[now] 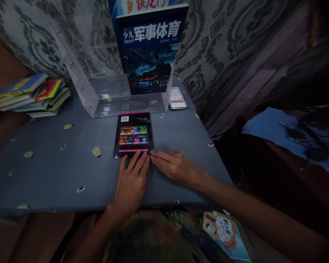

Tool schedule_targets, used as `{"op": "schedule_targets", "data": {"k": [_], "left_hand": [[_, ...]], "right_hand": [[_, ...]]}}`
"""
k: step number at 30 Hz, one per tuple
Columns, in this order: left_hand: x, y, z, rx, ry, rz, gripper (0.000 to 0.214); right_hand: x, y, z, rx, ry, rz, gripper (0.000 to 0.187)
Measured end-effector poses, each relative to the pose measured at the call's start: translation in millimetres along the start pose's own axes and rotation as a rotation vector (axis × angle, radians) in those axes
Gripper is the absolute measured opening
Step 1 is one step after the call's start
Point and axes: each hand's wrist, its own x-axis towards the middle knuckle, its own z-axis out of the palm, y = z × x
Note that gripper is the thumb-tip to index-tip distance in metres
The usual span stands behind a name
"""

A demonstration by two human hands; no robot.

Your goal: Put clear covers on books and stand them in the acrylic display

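Note:
A small black book (133, 137) lies flat on the table, a barcode and rows of small coloured pictures on its upward side. My left hand (133, 179) rests at its near edge, fingers stretched out and slightly apart, with the tips touching the cover. From the right, my right hand (177, 166) reaches the near right corner, fingers stretched out side by side; its thumb is hidden. Just behind the book stands a clear acrylic rack (106, 104), in whose right end a large dark-blue book (150, 54) with a tank picture stands upright. Another book (153, 4) shows behind that one.
A pile of books (33, 95) sits at the left on the cloth-covered table (57, 164). Right of the rack lies a partly pixelated white object (178, 98). Below the table edge is a colourful book (226, 233). Patterned wallpaper (216, 47) rises behind.

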Motion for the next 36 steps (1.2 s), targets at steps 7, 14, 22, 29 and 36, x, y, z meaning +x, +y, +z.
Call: {"op": "schedule_targets", "data": {"k": [7, 14, 22, 29, 36], "left_hand": [[0.1, -0.1, 1.9, -0.026, -0.012, -0.024, 0.062], [-13.0, -5.6, -3.1, -0.004, 0.008, -0.084, 0.065], [-17.0, -5.4, -1.7, -0.005, 0.004, -0.105, 0.063], [-19.9, -2.2, -6.7, 0.024, -0.009, -0.169, 0.059], [-20.2, -3.4, -6.9, 0.053, 0.004, -0.172, 0.056]], "right_hand": [[2.2, -1.0, -4.3, -0.029, -0.034, 0.002, 0.027], [1.1, -0.7, -2.3, 0.008, -0.039, 0.023, 0.026], [1.0, -1.3, -2.4, 0.046, -0.045, 0.029, 0.028], [9.0, -6.5, -1.8, -0.035, -0.055, -0.042, 0.03], [15.8, -11.4, 0.7, -0.065, -0.053, -0.073, 0.027]]}}
